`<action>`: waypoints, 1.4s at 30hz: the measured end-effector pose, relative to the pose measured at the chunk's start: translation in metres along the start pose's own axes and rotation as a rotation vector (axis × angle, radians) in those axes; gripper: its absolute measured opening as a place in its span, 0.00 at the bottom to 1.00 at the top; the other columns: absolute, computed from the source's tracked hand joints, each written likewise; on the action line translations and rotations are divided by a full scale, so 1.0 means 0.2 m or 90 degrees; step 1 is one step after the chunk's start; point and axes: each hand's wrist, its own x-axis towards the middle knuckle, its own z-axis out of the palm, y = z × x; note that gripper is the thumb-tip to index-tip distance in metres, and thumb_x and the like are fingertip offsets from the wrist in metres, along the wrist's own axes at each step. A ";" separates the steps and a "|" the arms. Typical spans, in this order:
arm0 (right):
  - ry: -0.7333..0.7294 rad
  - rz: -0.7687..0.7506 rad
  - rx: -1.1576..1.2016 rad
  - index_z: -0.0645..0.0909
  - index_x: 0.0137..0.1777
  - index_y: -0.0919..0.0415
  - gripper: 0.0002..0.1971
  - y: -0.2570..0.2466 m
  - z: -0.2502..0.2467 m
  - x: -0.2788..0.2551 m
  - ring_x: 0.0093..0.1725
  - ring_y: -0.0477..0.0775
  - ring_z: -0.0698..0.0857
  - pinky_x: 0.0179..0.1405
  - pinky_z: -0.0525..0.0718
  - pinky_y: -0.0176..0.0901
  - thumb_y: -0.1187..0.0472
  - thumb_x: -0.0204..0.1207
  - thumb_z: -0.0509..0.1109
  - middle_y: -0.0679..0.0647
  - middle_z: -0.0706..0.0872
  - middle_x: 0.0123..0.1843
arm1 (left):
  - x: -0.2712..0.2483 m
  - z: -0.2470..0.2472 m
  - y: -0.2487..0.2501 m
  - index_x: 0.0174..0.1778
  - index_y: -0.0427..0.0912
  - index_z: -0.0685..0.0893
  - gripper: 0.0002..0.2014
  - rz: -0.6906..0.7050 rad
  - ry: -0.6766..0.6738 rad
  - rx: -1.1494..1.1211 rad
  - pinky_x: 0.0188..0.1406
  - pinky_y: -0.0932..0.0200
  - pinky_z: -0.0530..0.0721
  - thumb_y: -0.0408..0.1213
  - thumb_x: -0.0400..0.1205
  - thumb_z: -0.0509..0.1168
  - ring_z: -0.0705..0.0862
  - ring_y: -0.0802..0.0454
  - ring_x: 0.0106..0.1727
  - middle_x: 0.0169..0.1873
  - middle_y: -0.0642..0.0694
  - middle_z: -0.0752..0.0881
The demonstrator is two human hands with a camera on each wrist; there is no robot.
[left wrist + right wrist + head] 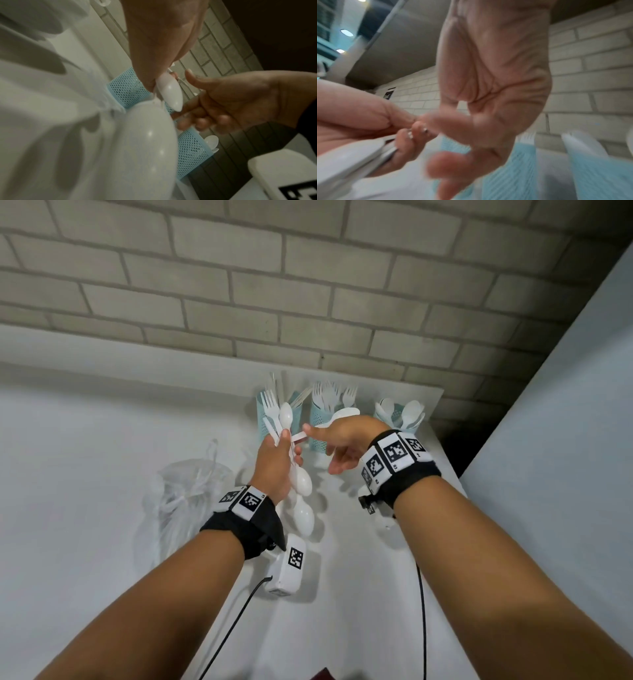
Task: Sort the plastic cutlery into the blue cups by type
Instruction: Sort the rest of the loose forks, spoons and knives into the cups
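Note:
My left hand (275,453) grips a bundle of white plastic cutlery (279,419). Forks and a spoon stick up from it, and spoon bowls (303,482) hang below; one bowl (145,142) looms close in the left wrist view. My right hand (334,440) reaches across, and its thumb and forefinger pinch a handle end (298,436) that juts from the bundle. Three blue mesh cups stand at the back: the left cup (264,419) with tall pieces, the middle cup (318,422) with forks, and the right cup (399,412) with spoons. A spoon bowl (344,414) shows just behind my right hand.
A crumpled clear plastic bag (181,494) lies on the white table (85,474) to the left. A white device (287,571) with a black cable sits near my left wrist. A brick wall (308,285) stands behind the cups, and the table ends just right of them.

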 end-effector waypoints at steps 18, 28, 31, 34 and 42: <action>0.005 -0.241 0.663 0.79 0.55 0.57 0.09 0.21 0.05 0.11 0.14 0.39 0.62 0.11 0.60 0.28 0.57 0.85 0.57 0.50 0.73 0.31 | 0.01 0.06 0.01 0.66 0.41 0.67 0.11 -0.002 0.010 -0.011 0.28 0.67 0.72 0.30 0.89 0.47 0.69 0.57 0.30 0.41 0.45 0.80; -0.326 -0.169 0.307 0.79 0.52 0.56 0.05 0.38 0.16 0.09 0.14 0.37 0.60 0.12 0.55 0.25 0.60 0.81 0.62 0.48 0.86 0.32 | 0.05 0.05 0.02 0.68 0.26 0.68 0.16 0.014 0.156 -0.045 0.26 0.69 0.76 0.31 0.88 0.49 0.73 0.57 0.30 0.34 0.47 0.76; -0.284 -0.157 0.338 0.82 0.46 0.58 0.05 0.42 0.13 0.11 0.16 0.37 0.60 0.14 0.55 0.27 0.59 0.78 0.66 0.48 0.75 0.27 | 0.04 0.05 0.03 0.62 0.31 0.70 0.11 0.027 0.159 -0.063 0.31 0.68 0.77 0.31 0.88 0.49 0.74 0.57 0.32 0.34 0.47 0.76; -0.204 -0.150 0.403 0.83 0.45 0.59 0.05 0.46 0.10 0.11 0.16 0.38 0.61 0.15 0.56 0.28 0.63 0.79 0.66 0.49 0.75 0.27 | 0.03 0.04 0.04 0.54 0.35 0.69 0.05 0.031 0.146 -0.088 0.33 0.66 0.79 0.29 0.88 0.49 0.74 0.55 0.32 0.34 0.46 0.75; 0.166 -0.168 0.746 0.83 0.43 0.59 0.03 0.46 0.07 0.15 0.17 0.39 0.61 0.11 0.60 0.28 0.63 0.73 0.74 0.49 0.73 0.30 | -0.01 0.03 0.01 0.43 0.40 0.70 0.10 -0.072 0.055 -0.103 0.46 0.51 0.85 0.28 0.88 0.49 0.82 0.49 0.42 0.40 0.41 0.78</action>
